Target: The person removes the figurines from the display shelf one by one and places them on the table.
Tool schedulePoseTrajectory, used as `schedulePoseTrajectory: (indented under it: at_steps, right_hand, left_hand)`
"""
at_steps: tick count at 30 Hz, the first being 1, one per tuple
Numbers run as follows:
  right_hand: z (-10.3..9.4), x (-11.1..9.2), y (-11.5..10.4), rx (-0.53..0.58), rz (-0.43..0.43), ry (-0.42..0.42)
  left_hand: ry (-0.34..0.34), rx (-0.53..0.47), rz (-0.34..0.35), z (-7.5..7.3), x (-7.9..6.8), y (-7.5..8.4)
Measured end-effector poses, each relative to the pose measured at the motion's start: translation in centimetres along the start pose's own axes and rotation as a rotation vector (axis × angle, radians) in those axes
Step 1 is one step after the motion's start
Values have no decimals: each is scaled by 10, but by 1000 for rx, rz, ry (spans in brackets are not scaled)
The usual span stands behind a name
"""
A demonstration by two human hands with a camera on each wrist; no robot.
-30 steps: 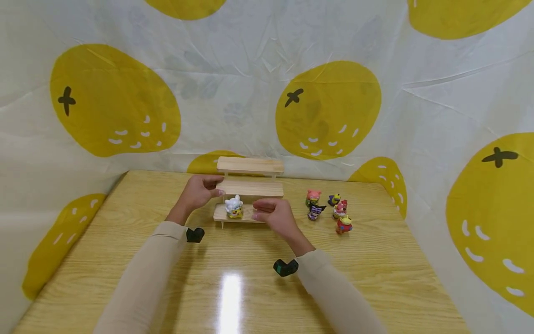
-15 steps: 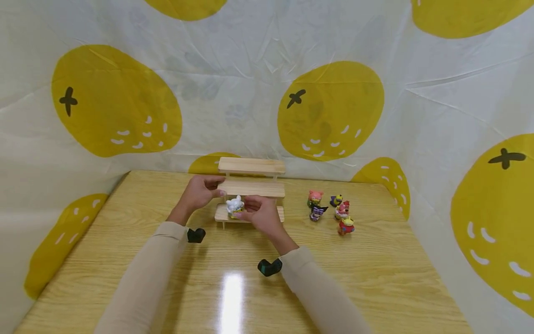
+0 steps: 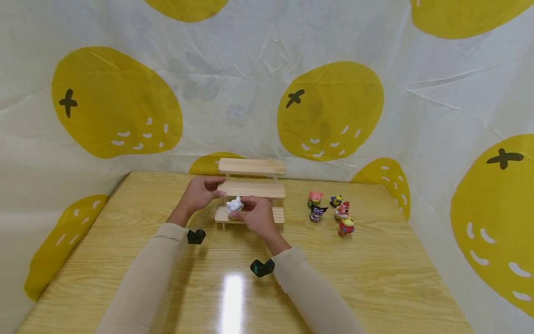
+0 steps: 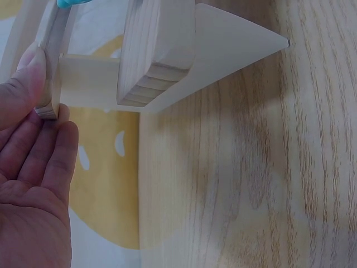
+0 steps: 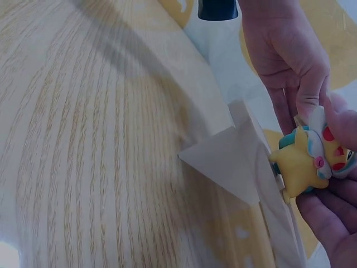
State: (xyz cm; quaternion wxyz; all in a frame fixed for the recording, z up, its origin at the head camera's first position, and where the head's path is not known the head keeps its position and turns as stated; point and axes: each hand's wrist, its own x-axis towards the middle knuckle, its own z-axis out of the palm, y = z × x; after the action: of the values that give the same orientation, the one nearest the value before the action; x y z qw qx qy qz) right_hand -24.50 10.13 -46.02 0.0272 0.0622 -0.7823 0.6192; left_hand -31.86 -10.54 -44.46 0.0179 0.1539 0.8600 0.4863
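Note:
A small yellow figurine (image 3: 234, 205) with a white hood stands on the left part of the bottom step of a three-tier wooden display stand (image 3: 254, 189). My right hand (image 3: 260, 219) holds it between thumb and fingers. Its yellow body (image 5: 301, 167), red cheeks and pink button show in the right wrist view, feet against the board. At the left end of the middle board, my left hand (image 3: 198, 194) pinches the wood; the left wrist view shows the thumb on one face and fingers (image 4: 61, 151) behind the edge.
Several small figurines stand in a group right of the stand, among them a pink one (image 3: 315, 198), a purple one (image 3: 317, 213) and a red one (image 3: 346, 227). A white curtain (image 3: 233, 120) with yellow fruit prints hangs behind the wooden table (image 3: 375, 278).
My right hand has moved left from beside the figurine and taken hold of it. The figurine has turned somewhat. My left hand stays on the stand.

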Motion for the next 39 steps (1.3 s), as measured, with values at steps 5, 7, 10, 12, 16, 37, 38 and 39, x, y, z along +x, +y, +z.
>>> schedulePoseTrajectory:
  at_steps: [5,7,10,12,16,37,38,39]
  right_hand:
    - [2,-2,2,-31,-20,22]
    - [2,-4,2,-40,-25,38]
    - [1,-6,3,-65,-35,70]
    - [-1,-8,5,-70,-41,92]
    - [-6,-12,7,-72,-42,115]
    - [-32,-27,2,-3,27,164]
    - [-34,-28,2,-3,30,166]
    - [-36,-28,2,-6,31,168]
  left_hand:
    - [-3,-2,3,0,-1,-1]
    - [-3,2,6,0,-1,-2]
    - [-1,5,4,0,-1,-1]
    - [-1,8,4,0,0,-1]
    - [-4,23,3,-1,0,-1]
    - [-31,11,-15,-3,-1,-3]
    - [-32,11,-15,-3,-1,-4]
    - [-34,12,-17,-3,-1,-3]
